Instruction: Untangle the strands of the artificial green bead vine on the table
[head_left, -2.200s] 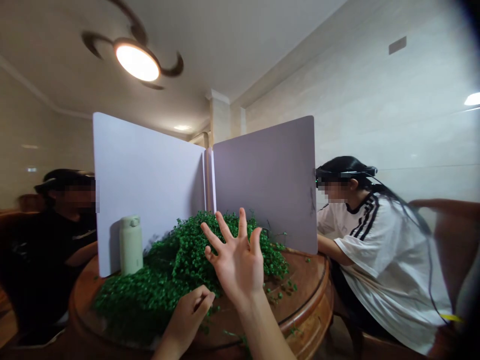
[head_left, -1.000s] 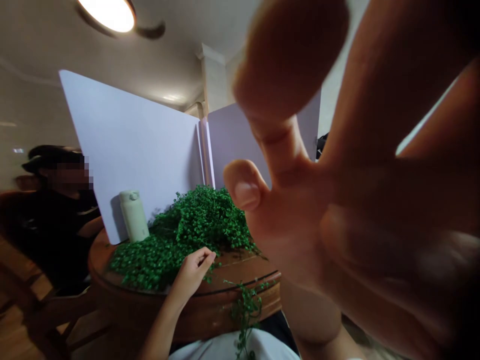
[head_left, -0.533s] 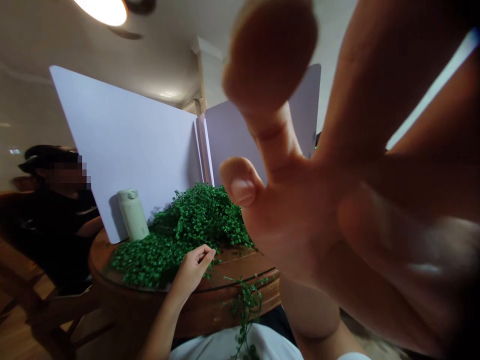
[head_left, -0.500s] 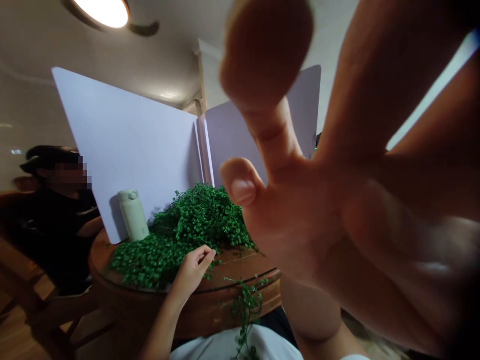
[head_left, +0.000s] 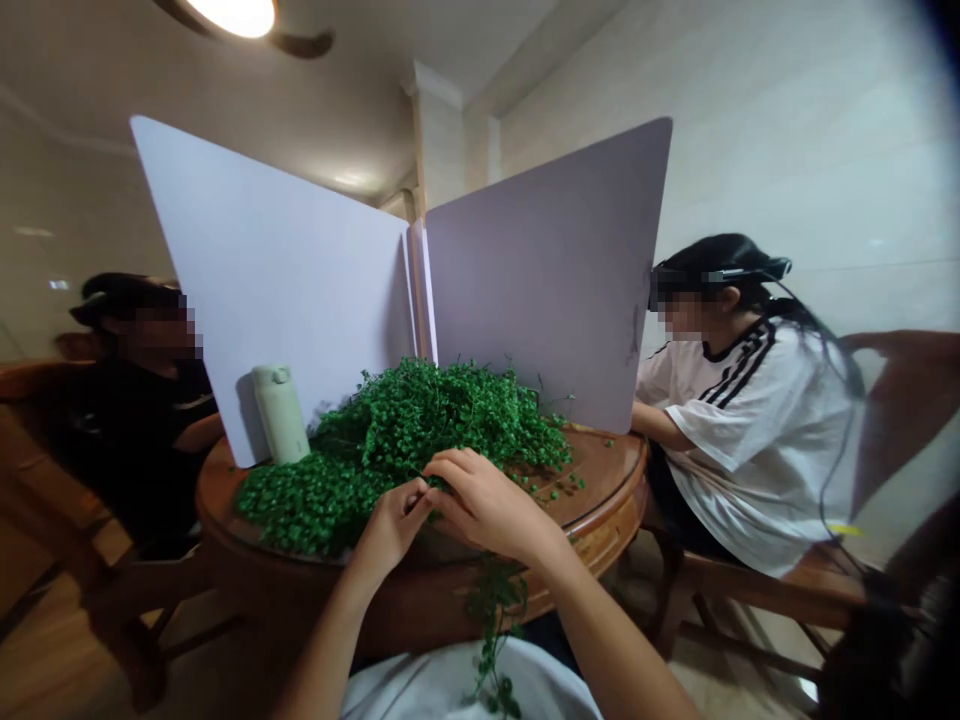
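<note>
Leafy vine heap (head_left: 442,420) sitting on a round wooden tabletop (head_left: 604,470), backed by two white panels, left panel (head_left: 262,270) and right panel (head_left: 547,270), with one person in black (head_left: 127,430) and one person in a striped white tee (head_left: 750,450) sitting either side. Both hands working low at the heap's near edge: left hand (head_left: 390,535) pinched closed, any held strand too fine to tell; right hand (head_left: 487,505) curving over, touching the left, grip unclear. Slow, close fingerwork suiting such tangly stems. One pale green bottle (head_left: 279,415) standing against the left panel; one loose strand (head_left: 495,620) dangling past the tabletop's edge.
</note>
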